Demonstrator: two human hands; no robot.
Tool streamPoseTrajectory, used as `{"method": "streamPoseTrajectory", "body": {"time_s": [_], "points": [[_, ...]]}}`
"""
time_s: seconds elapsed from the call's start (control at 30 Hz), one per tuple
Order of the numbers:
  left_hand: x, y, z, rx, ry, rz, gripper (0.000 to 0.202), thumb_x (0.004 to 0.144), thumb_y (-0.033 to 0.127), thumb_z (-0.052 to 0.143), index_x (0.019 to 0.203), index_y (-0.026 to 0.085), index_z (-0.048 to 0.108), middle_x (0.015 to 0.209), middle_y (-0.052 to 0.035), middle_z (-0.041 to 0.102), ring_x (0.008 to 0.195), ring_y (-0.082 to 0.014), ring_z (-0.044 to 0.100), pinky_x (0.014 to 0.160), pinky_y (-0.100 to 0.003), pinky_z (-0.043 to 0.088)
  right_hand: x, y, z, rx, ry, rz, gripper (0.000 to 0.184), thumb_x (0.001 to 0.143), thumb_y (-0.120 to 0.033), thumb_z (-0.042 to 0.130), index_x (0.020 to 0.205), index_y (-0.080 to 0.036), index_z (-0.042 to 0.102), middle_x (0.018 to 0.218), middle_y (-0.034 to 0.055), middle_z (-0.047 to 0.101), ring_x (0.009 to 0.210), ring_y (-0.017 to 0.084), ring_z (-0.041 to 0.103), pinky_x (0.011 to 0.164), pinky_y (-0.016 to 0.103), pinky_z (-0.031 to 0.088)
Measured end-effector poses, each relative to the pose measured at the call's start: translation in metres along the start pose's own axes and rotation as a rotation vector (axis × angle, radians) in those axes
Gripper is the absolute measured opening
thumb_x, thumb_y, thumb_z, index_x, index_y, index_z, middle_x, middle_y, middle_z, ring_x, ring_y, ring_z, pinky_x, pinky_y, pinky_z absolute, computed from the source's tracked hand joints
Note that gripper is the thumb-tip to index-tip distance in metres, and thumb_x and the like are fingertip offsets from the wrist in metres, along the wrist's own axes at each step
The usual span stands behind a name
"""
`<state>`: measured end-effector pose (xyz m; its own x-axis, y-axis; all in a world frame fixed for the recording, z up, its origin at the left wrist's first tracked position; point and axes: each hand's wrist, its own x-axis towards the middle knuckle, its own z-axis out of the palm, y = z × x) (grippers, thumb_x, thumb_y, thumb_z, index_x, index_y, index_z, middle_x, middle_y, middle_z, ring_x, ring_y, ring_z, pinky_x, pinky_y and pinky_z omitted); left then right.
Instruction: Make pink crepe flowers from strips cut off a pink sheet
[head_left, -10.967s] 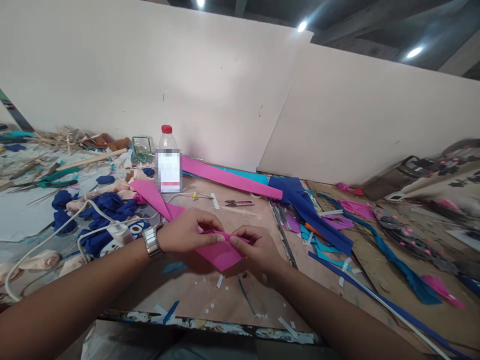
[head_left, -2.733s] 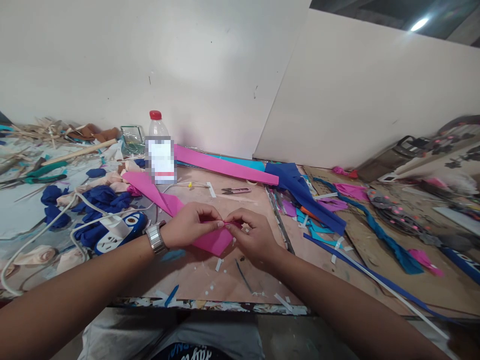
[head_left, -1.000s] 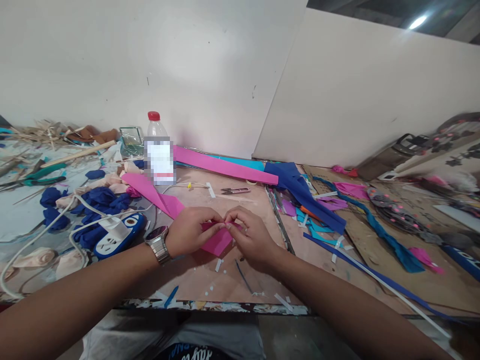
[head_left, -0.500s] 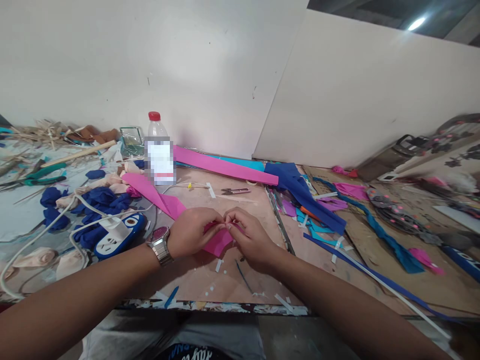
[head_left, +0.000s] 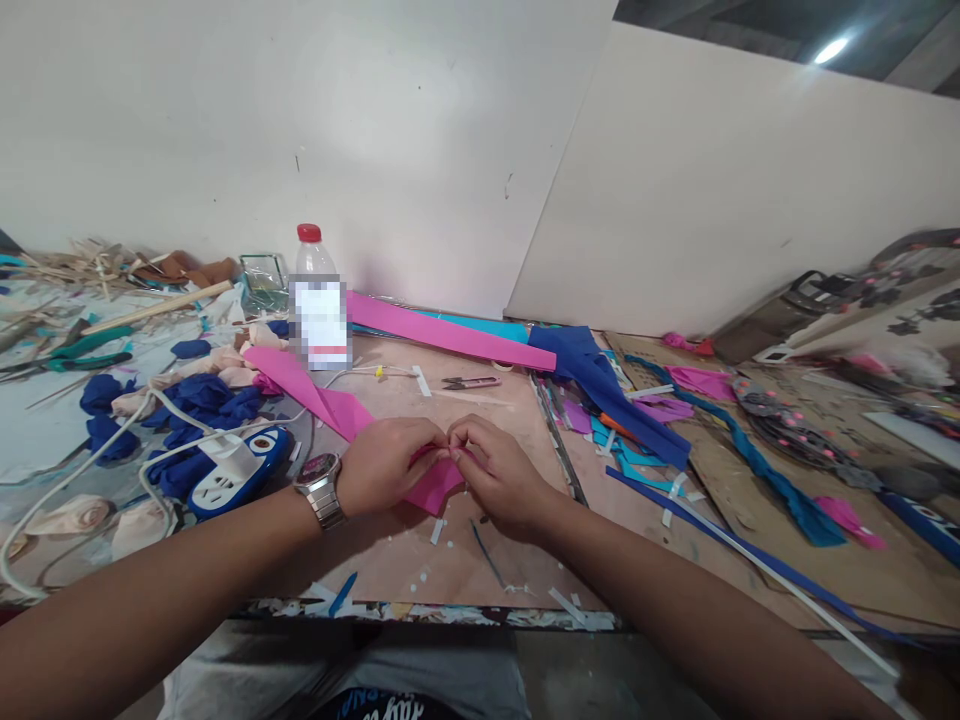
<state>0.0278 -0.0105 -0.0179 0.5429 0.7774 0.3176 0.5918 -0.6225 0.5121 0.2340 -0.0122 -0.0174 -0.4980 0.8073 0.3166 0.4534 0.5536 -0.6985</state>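
A long pink strip (head_left: pixel 322 392) runs from beside the bottle toward me, and its near end is folded under my hands. My left hand (head_left: pixel 390 464), with a metal watch on the wrist, pinches the fold with its fingertips. My right hand (head_left: pixel 501 476) pinches the same fold from the other side, fingertips meeting the left ones. A triangular flap of the pink strip pokes out below and between both hands. The fold itself is mostly hidden by my fingers.
A red-capped plastic bottle (head_left: pixel 318 300) stands behind the strip. A blue and white power strip (head_left: pixel 238 462) with white cable lies left, among blue fabric flowers (head_left: pixel 202 398). Small snips (head_left: pixel 471 381), another pink strip (head_left: pixel 450 334), and blue and teal scraps (head_left: pixel 607 400) lie ahead and to the right.
Both hands stay pinched on the pink fold; the fingertips have shifted slightly and the visible flap has shrunk a little. The view dropped lower than eleven seconds ago.
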Motion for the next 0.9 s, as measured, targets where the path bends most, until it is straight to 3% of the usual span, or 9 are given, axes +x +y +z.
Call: {"method": "streamPoseTrajectory", "body": {"time_s": [0.23, 0.47, 0.9], "points": [[0.0003, 0.0005, -0.0003, -0.059, -0.003, 0.001, 0.020, 0.098, 0.034, 0.053, 0.099, 0.021, 0.068, 0.095, -0.0037, 0.074, 0.088, -0.0195, 0.067, 0.078, -0.030, 0.048, -0.0008, 0.0036, 0.0040, 0.050, 0.024, 0.043, 0.010, 0.092, -0.015, 0.052, 0.084, -0.021, 0.053, 0.089, 0.0021, 0.060, 0.083, 0.018, 0.055, 0.076, 0.030, 0.043], [0.0001, 0.0014, -0.0027, -0.037, -0.013, -0.036, 0.021, 0.097, 0.035, 0.054, 0.096, 0.021, 0.069, 0.094, -0.0036, 0.074, 0.084, -0.0193, 0.066, 0.074, -0.029, 0.046, 0.0002, 0.0011, 0.0007, 0.040, 0.009, -0.021, 0.007, 0.091, -0.015, 0.058, 0.087, -0.021, 0.058, 0.093, 0.0028, 0.062, 0.088, 0.019, 0.057, 0.081, 0.031, 0.044], [0.0022, 0.0041, -0.0085, -0.119, -0.022, -0.023, 0.027, 0.098, 0.035, 0.051, 0.097, 0.019, 0.072, 0.090, -0.0050, 0.074, 0.083, -0.0191, 0.065, 0.076, -0.030, 0.046, -0.0013, 0.0030, 0.0017, 0.080, 0.033, 0.067, 0.008, 0.096, -0.021, 0.052, 0.090, -0.021, 0.057, 0.090, 0.0015, 0.060, 0.083, 0.017, 0.056, 0.076, 0.029, 0.043]]}}
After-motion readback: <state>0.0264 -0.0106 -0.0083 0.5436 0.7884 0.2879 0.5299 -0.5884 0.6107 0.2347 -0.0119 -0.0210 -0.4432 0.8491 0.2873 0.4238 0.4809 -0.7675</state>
